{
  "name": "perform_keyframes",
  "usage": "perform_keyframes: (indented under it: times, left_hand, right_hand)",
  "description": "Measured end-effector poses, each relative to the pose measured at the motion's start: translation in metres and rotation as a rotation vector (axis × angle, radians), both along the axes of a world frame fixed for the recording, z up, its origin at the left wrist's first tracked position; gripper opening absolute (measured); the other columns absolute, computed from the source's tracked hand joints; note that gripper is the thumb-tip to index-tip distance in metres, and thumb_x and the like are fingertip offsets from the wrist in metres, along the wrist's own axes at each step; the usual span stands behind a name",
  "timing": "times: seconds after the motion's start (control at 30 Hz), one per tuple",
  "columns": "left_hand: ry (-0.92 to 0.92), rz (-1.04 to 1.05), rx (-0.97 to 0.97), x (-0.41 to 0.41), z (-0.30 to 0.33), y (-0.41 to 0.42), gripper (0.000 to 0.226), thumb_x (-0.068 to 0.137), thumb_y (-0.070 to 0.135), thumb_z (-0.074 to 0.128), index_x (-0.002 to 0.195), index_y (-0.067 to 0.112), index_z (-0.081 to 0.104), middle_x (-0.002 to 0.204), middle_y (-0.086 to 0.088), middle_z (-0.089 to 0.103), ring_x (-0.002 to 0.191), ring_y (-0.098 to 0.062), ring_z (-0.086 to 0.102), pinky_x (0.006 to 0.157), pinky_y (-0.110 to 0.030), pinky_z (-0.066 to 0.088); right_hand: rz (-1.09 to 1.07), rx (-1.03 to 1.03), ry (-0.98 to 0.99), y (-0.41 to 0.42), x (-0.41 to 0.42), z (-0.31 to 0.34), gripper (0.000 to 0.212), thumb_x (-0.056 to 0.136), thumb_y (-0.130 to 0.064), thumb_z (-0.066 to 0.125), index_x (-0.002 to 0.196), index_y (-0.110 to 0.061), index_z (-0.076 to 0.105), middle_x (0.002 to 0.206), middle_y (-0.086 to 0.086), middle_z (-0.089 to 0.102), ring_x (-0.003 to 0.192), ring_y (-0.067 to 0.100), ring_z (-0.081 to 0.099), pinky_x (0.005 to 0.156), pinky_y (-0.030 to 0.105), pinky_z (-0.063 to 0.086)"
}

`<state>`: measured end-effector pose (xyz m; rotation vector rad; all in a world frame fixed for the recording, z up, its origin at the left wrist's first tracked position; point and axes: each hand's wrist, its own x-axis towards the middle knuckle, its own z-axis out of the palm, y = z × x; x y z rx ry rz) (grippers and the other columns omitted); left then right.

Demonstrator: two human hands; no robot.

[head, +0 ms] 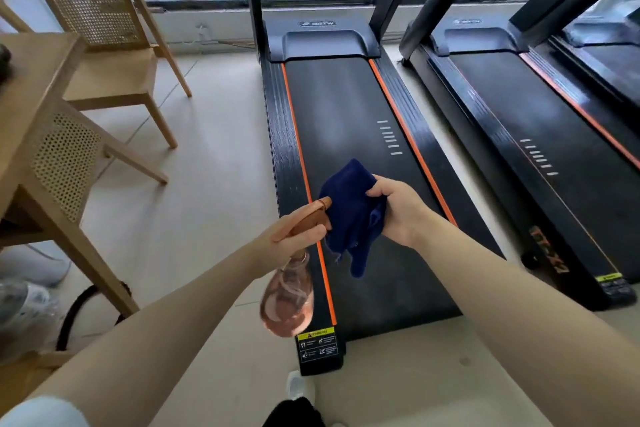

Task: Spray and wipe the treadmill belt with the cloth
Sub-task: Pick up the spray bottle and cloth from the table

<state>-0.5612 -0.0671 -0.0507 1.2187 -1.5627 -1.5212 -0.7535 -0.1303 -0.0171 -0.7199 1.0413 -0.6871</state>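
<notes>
While both arms reach out over its near end, the treadmill belt stretches away toward the windows, dark and matte between two orange strips, with a second treadmill just beside it on the right and a cane-backed wooden chair and table well apart on the left. Whether the belt is wet yet cannot be told; its sheen gives no clear droplets.

Held above the belt's near half, the dark blue cloth hangs bunched and off the surface, its loose corners drooping. The right hand grips it, fingers curled into the fabric at its right edge.

Lower left, over the belt's left orange strip, the pinkish clear spray bottle hangs tilted, its brown trigger head pointing forward and right, nearly touching the cloth. The left hand clasps the neck, fingers wrapped round the trigger.

This looks like the spraying step, possibly aimed at the cloth rather than the belt. Next, the trigger wants squeezing with the nozzle clear of the fabric or deliberately into it; then the cloth must come down flat onto the belt for strokes along its length.
</notes>
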Motion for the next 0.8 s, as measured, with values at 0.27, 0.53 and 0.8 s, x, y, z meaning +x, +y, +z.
perform_keyframes:
  times: [0.27,0.53,0.8]
  left_hand:
    - [-0.013,0.018,0.036,0.004,0.012,-0.056,0.032,0.1,0.022,0.044,0.127,0.039,0.048,0.101,0.0,0.062,0.077,-0.017,0.056,0.063,-0.02,0.051]
    - [0.316,0.155,0.131,-0.015,0.026,-0.098,0.024,0.101,0.015,0.038,0.105,0.023,0.06,0.081,0.006,0.071,0.072,-0.005,0.066,0.059,-0.013,0.05]
    - [0.389,0.093,0.191,-0.023,0.03,-0.153,0.025,0.087,0.031,0.046,0.104,0.024,0.063,0.086,0.006,0.073,0.086,-0.009,0.069,0.07,-0.016,0.052]
  right_hand:
    - [-0.114,-0.171,0.294,-0.034,-0.003,0.001,0.028,0.084,0.004,0.037,0.086,-0.015,0.057,0.085,0.008,0.06,0.085,0.025,0.052,0.074,0.038,0.044]
    - [0.104,-0.413,0.518,-0.05,0.022,-0.016,0.033,0.087,0.006,0.048,0.113,-0.015,0.05,0.108,0.007,0.061,0.104,0.023,0.058,0.089,0.038,0.049]
    - [0.297,-0.485,0.502,-0.107,0.006,-0.021,0.066,0.078,-0.003,0.07,0.124,-0.021,0.025,0.119,0.003,0.052,0.107,0.017,0.057,0.086,0.032,0.053]
